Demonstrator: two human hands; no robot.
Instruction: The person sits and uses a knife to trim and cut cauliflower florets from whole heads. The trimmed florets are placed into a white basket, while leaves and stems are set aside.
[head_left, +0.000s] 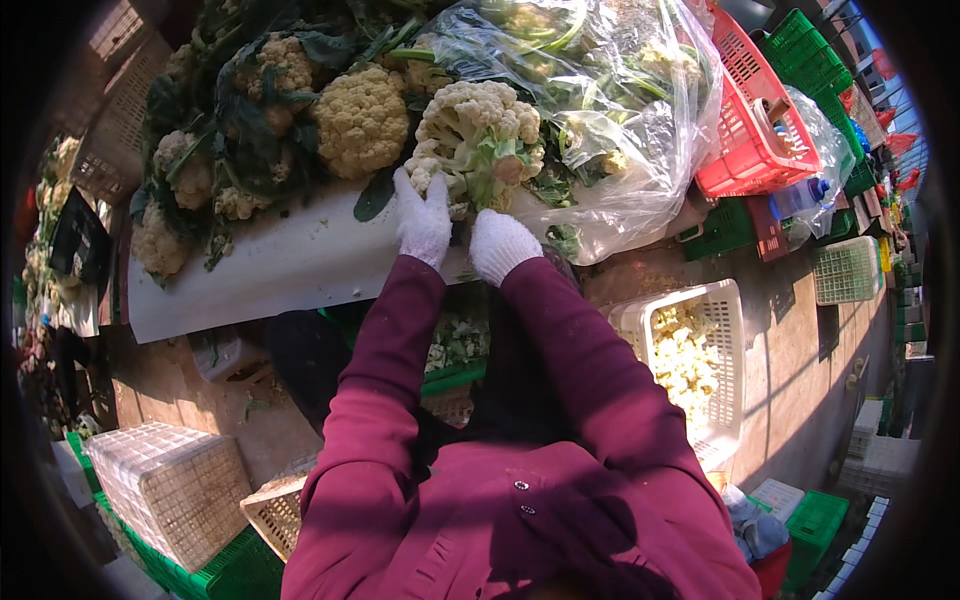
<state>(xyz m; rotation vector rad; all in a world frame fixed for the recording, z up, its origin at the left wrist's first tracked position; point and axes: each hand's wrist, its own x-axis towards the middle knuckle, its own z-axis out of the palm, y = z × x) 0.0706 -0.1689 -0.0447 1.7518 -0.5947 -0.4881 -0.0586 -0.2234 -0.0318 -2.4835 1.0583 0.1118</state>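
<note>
Both hands wear white knit gloves. My left hand grips the lower left edge of a pale cauliflower head, its thumb and fingers spread against the florets. The head lies tipped over, with its cut stem and green leaf bases towards me. My right hand is curled just below the stem, knuckles up; whether anything is inside it is hidden. A yellower cauliflower sits to the left, beside more heads in dark leaves. Clear plastic sheeting covers cauliflower and leaves on the right. All of this rests on a white-covered table.
A red plastic basket stands at the table's right end, near a bottle with a blue cap. At my right is a white crate of cut florets. Below the table is a green crate with trimmings. White crates stand lower left.
</note>
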